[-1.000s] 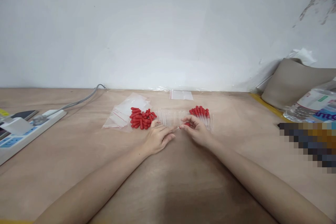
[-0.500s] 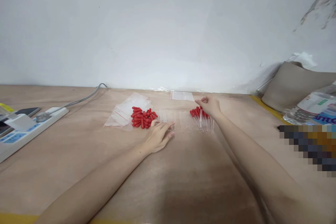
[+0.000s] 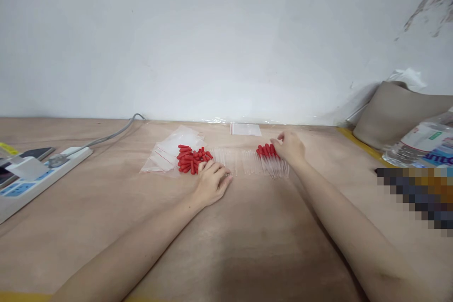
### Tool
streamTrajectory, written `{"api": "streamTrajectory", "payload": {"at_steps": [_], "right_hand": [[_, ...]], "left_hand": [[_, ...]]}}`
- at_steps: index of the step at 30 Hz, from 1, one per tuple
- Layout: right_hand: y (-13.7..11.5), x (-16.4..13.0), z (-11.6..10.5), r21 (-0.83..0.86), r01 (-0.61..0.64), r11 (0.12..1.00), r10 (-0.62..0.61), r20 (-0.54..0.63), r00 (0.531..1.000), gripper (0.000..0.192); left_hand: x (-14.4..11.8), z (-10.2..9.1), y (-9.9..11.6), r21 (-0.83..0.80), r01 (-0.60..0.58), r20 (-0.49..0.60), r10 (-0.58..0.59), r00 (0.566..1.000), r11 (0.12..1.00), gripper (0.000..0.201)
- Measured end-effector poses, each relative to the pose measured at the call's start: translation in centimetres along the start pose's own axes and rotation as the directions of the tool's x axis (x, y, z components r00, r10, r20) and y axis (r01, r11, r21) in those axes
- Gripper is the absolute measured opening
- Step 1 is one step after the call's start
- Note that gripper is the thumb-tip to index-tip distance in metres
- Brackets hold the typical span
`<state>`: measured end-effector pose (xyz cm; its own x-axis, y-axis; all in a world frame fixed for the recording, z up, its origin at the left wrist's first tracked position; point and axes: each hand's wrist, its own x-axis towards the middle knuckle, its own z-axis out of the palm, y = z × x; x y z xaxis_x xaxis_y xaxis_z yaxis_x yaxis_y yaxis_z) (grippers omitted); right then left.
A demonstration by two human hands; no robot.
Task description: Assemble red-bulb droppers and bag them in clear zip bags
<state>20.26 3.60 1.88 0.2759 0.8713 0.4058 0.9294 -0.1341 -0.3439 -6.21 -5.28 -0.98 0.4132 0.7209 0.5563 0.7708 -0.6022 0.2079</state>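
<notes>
Since half a second ago, the right hand (image 3: 290, 147) has let its clear tube come down, and I no longer see that tube standing up in its fingers. The left hand (image 3: 212, 183) has curled in a bit. Watching from far off, I think the work is partly done. On the right lies a bunch of red-topped tubes (image 3: 265, 151), with their tops at the far end and their clear stems pointing near. Plenty looks left: a pile of loose red tops (image 3: 187, 156) sits on the left, and bare clear tubes (image 3: 247, 162) lie in the middle, between the pile and the bunch. My right thumb and finger are close together, just beside the last red top on the right, but I can't tell if they pinch it. My left hand is loosely bent, with a small gap by the thumb, and I can't tell if it holds anything. It hides the near side of the red pile and some tube ends. The clear tubes blur together, so I can't count them. On the right, blocky squares cover something, and the bottle (image 3: 406, 148) is cut off.
</notes>
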Motion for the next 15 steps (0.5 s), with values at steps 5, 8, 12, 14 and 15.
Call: {"api": "streamTrajectory", "payload": {"at_steps": [5,8,12,14,15], "right_hand": [[4.4,1.1,-2.4,-0.275,-0.086,0.958,0.201,0.424,0.883,0.035],[4.6,0.8,-2.7,-0.267,-0.096,0.959,0.242,0.593,0.768,0.033],[3.6,0.2,-1.8,-0.217,-0.104,0.971,0.218,0.608,0.764,0.030],[3.3,0.2,-1.1,-0.211,-0.089,0.973,0.201,0.600,0.775,0.028],[3.3,0.2,-0.7,-0.207,-0.080,0.975,0.190,0.595,0.780,0.029]], "left_hand": [[0.0,0.3,-0.1,0.095,0.114,-0.104,-0.104,0.989,0.989,0.012],[0.0,0.4,-0.1,0.127,0.155,-0.142,-0.137,0.980,0.980,0.010],[0.2,-0.5,-0.8,0.205,0.223,-0.173,-0.188,0.967,0.953,0.011],[0.5,-1.3,-1.5,0.266,0.259,-0.196,-0.211,0.958,0.929,0.014],[0.7,-1.7,-1.9,0.292,0.278,-0.209,-0.222,0.952,0.915,0.017]]}}
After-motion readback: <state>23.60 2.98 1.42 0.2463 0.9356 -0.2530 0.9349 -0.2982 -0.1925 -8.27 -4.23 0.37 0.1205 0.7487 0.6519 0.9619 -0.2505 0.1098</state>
